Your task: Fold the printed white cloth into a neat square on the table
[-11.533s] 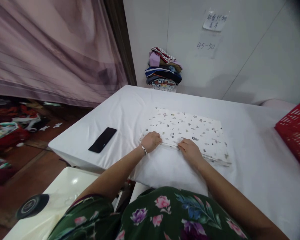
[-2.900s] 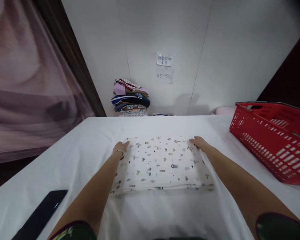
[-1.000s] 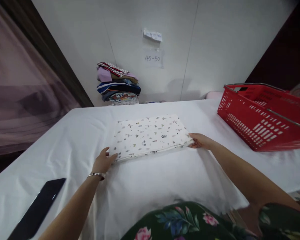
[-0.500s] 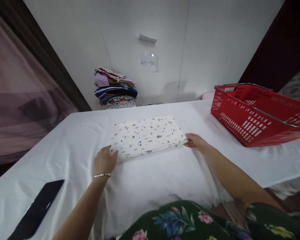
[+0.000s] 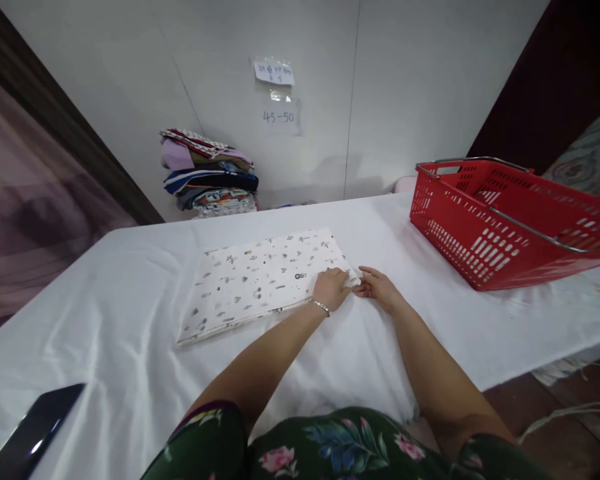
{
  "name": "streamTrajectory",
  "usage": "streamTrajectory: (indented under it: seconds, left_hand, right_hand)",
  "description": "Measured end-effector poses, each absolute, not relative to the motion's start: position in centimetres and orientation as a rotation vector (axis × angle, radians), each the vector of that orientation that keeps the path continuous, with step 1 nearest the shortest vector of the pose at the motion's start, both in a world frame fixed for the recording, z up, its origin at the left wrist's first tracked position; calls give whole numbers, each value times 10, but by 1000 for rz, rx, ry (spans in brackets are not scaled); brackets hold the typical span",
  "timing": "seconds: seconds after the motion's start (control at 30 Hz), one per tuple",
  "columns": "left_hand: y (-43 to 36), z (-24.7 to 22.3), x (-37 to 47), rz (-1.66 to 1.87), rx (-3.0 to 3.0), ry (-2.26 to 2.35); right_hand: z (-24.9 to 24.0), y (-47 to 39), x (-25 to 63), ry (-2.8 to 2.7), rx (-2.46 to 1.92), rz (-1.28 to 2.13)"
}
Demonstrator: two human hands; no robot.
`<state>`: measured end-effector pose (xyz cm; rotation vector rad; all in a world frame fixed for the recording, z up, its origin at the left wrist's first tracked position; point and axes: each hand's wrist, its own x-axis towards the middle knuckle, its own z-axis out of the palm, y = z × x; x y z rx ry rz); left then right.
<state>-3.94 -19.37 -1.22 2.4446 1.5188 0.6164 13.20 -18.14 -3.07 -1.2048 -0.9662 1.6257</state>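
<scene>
I have the folded patterned cloth [image 5: 255,283] lying flat on the white-covered bench [image 5: 380,233], in front of the wearer, one of its long edges facing the body and its layers showing along that edge. I see the left hand [image 5: 331,288], a silver bracelet [image 5: 320,307] on its wrist, laid over the cloth close to the near right corner. Its fingers are partly bent toward that corner, but from my view I can't tell whether they pinch the fabric or just press on it. I have the right hand [image 5: 377,291] at the same corner, coming in from the other side, loosely open with the fingers slightly curled and parted; whether its fingertips touch the cloth I can't make out.

To the right I see a red basket [image 5: 460,233] with metal handles, standing on the bench well apart from the cloth. A dark phone [image 5: 35,430] lies at the lower left, cut off by the edge of my view. Behind the bench, a stack of fabrics [image 5: 210,173] stands by the wall [image 5: 310,40], where two paper notes [image 5: 280,117] hang, the lower reading "45-50".
</scene>
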Motion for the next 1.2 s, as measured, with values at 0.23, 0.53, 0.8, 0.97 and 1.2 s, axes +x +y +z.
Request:
streamTrajectory:
  seconds: [0.23, 0.53, 0.8, 0.97, 1.2]
  left_hand:
    - [-180, -21, -34, 631, 2253, 1557]
    - [-185, -14, -32, 838, 2204, 1591]
    - [-197, -23, -24, 707, 2347, 1660]
    - [-201, -27, -25, 735, 2394, 1664]
    - [-194, -26, -25, 760, 2206, 1714]
  right_hand:
    - [-29, -178, 131, -1037, -1235, 1619]
    - [-27, -179, 131, -1019, -1177, 1648]
    - [-22, -182, 128, -1026, -1197, 1628]
    - [-18, -182, 128, -994, -1243, 1600]
    - [-20, -179, 128, -1025, -1274, 1584]
